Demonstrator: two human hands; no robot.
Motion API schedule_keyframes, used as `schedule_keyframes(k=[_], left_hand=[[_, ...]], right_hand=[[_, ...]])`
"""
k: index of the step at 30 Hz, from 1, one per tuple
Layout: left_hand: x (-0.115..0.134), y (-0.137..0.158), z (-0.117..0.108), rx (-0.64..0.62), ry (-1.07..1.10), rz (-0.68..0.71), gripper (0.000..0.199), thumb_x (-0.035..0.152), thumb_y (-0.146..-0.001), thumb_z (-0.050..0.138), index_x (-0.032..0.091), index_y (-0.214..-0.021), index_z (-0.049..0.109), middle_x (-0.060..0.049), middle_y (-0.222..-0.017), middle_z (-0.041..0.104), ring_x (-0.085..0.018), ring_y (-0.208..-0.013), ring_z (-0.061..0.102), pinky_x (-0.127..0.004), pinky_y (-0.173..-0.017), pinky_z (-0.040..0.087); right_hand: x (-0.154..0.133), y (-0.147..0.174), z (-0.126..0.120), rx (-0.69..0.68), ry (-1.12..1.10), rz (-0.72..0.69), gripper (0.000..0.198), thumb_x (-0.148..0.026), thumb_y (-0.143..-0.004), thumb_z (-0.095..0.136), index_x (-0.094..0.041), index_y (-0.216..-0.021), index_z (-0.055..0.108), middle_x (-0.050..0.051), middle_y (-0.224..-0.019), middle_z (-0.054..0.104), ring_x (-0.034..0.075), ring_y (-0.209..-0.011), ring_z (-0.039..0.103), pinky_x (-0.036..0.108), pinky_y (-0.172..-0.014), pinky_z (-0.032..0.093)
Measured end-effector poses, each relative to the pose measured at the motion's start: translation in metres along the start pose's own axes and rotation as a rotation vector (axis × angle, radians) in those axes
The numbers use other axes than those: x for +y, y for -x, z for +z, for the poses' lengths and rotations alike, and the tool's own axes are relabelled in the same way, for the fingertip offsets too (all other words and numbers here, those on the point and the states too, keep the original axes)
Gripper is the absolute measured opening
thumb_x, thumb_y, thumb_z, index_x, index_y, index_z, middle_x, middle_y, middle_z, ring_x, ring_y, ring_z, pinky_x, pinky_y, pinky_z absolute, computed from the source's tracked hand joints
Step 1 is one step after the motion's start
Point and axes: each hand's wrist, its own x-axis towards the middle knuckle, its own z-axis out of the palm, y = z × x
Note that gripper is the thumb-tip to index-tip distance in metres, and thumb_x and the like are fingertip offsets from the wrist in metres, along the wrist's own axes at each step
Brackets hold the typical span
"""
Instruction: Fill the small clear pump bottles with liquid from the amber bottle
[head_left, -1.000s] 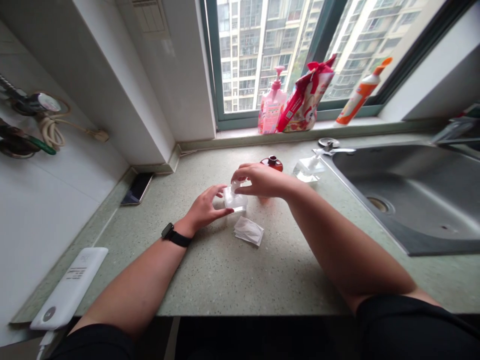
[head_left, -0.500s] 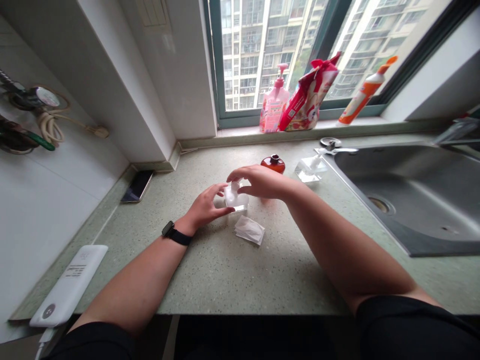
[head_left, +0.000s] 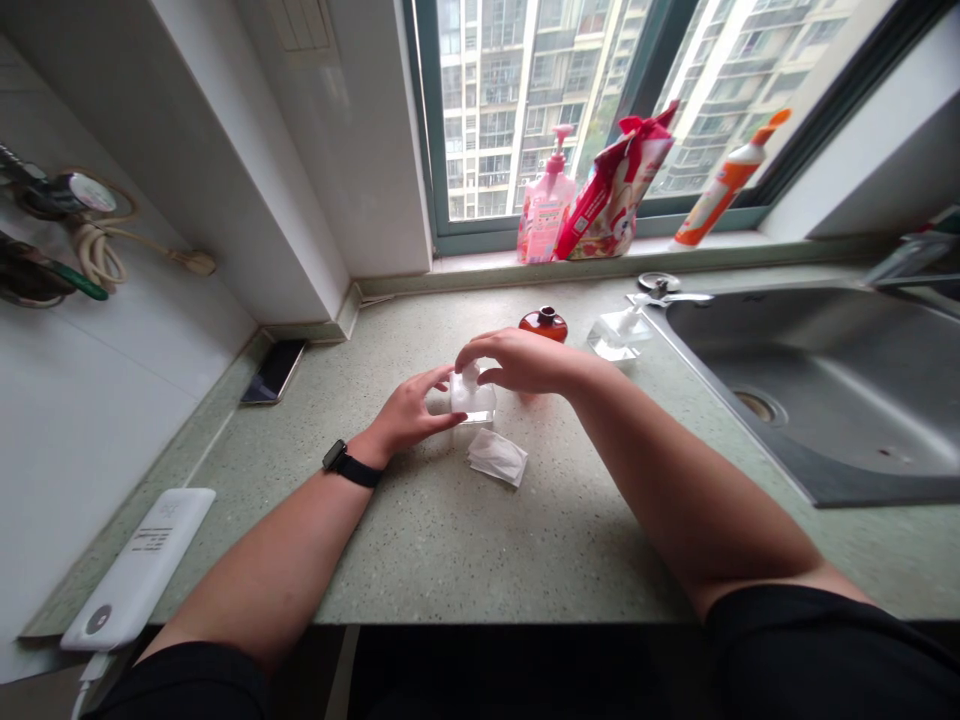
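A clear square-based bottle with a whitish pump top stands on the counter between my hands. My left hand is wrapped around the bottle's left side, thumb in front and fingers behind. From above and the right, my right hand closes its bent fingers and thumb on the pump top, hiding part of it. Just in front of the bottle lies a folded white tissue. Behind my right hand is a brown bottle with an uncapped neck, its lower part mostly covered by my hand.
Another clear pump bottle stands near the steel sink on the right. A phone and a white power bank lie at the left. On the sill stand a pink pump bottle, a red bag and an orange-white bottle.
Both hands stay at the clear bottle in nearly the same place. My right fingers are slightly more closed on the pump top. The whole view has shifted a little.
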Motion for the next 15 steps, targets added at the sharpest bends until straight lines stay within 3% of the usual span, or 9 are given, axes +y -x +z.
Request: schedule_keyframes(k=[4,10,15], left_hand=[[-0.0027,0.0005,0.0005,-0.001,0.046,-0.024,0.085,0.056,-0.087,0.085,0.025,-0.159,0.053,-0.012,-0.141,0.074,-0.031,-0.124,0.073,-0.051,-0.113,0.056],[-0.0048,0.0008,0.0009,-0.023,0.095,-0.048,0.086,0.055,-0.087,0.086,0.025,-0.160,0.052,-0.014,-0.147,0.071,-0.033,-0.130,0.072,-0.051,-0.113,0.056],[-0.0059,0.0014,0.0009,-0.020,0.092,-0.054,0.087,0.053,-0.086,0.087,0.026,-0.160,0.049,-0.014,-0.146,0.071,-0.033,-0.130,0.072,-0.052,-0.113,0.056]], right_hand=[[0.0008,0.0001,0.0006,-0.005,0.001,0.000,0.034,-0.011,-0.091,0.075,-0.026,-0.122,0.079,0.007,-0.126,0.082,0.024,-0.115,0.076,0.035,-0.099,0.054],[0.0005,0.0004,-0.0001,-0.022,0.015,0.000,0.034,-0.011,-0.092,0.074,-0.025,-0.123,0.078,0.006,-0.126,0.082,0.023,-0.114,0.075,0.034,-0.099,0.053],[-0.0021,0.0002,-0.0001,-0.005,0.091,0.037,0.019,-0.023,-0.092,0.079,-0.025,-0.111,0.080,0.005,-0.112,0.083,0.023,-0.102,0.074,0.033,-0.088,0.049]])
